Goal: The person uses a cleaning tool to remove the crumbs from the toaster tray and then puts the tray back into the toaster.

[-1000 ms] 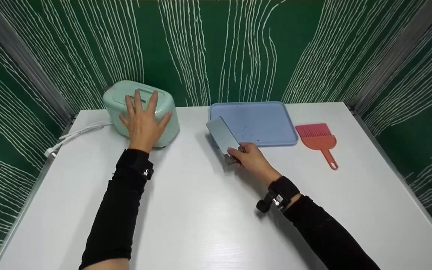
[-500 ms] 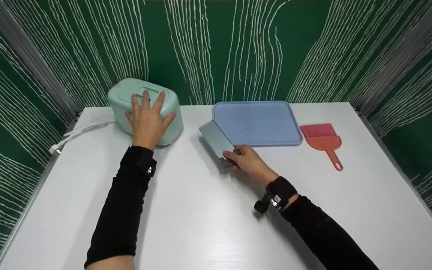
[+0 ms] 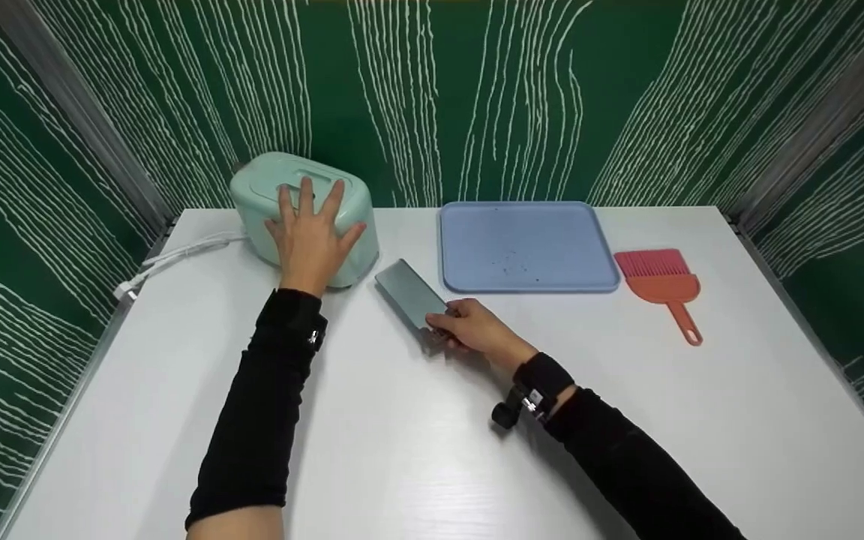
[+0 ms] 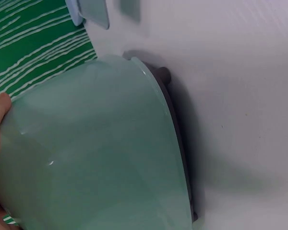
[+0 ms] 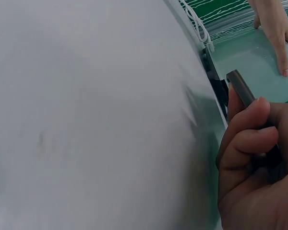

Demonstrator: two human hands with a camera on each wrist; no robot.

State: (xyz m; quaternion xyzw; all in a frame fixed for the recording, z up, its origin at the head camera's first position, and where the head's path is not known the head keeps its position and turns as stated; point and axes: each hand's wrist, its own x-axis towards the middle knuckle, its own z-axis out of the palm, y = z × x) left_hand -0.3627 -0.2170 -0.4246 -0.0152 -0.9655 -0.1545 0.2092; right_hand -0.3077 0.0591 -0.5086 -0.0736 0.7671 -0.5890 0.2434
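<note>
A mint-green toaster point(image 3: 361, 240) stands at the back left, its top slots partly covered by my left hand point(image 3: 310, 240). That hand rests on the toaster with fingers spread. In the left wrist view the toaster's smooth side point(image 4: 101, 143) fills much of the frame, showing a dark base. My right hand point(image 3: 473, 326) grips one end of a flat grey metal crumb tray point(image 3: 411, 294). The crumb tray points up and left, its far end close to the toaster's lower right corner. In the right wrist view, curled fingers point(image 5: 249, 148) hold its dark end point(image 5: 241, 87).
A blue tray point(image 3: 526, 232) with dark crumbs lies at the back centre of the white table point(image 3: 402, 450). Right of it lies a small orange-red brush point(image 3: 662, 287). A white cord and plug point(image 3: 128, 288) trail left from the toaster. Green walls stand around the table.
My right hand has drawn the crumb tray left and nearer, away from over the blue tray and toward the toaster. The left hand stays on the toaster. The head view has shifted slightly.
</note>
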